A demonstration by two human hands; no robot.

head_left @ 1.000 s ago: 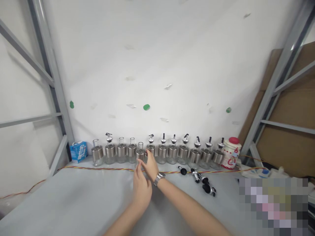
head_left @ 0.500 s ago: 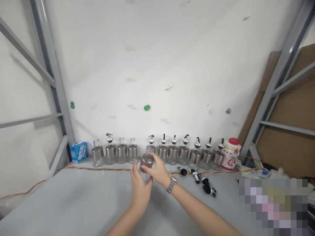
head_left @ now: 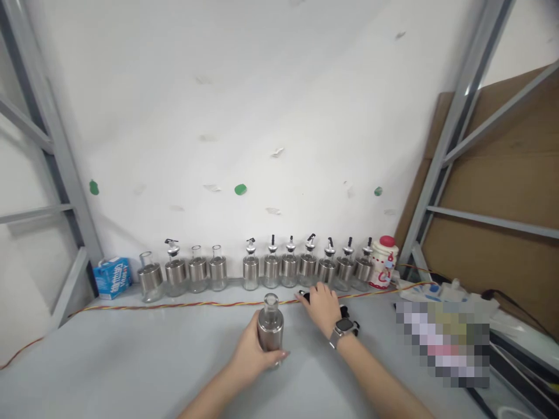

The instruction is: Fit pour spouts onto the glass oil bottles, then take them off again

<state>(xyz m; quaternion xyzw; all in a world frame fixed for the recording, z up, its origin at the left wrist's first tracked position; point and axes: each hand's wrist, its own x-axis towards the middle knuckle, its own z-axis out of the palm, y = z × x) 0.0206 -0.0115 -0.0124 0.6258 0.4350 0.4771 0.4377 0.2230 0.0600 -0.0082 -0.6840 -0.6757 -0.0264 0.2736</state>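
Note:
My left hand [head_left: 251, 349] is wrapped round a glass bottle [head_left: 271, 329] with a brushed metal sleeve. The bottle is upright over the front part of the table, and its neck has no stopper. My right hand [head_left: 322, 308], with a watch on the wrist, reaches over the loose pour spouts. Its thumb and fingers are apart, around a black and silver pour spout [head_left: 304, 295] that they partly cover. Other black pour spouts [head_left: 345, 311] lie half hidden behind this hand. It cannot be seen whether the fingers press on the spout.
Along the wall stands a row of similar bottles [head_left: 272, 272], several with pour spouts and three with bare necks. A blue drink carton [head_left: 112, 278] is at the left end, a red-topped white jar [head_left: 383, 263] at the right. A twisted cable [head_left: 174, 304] crosses the table [head_left: 131, 361].
The bottle, held in both hands before, has come nearer and is now in my left hand alone. My right hand has let go and moved right to the pour spouts. The view has shifted right.

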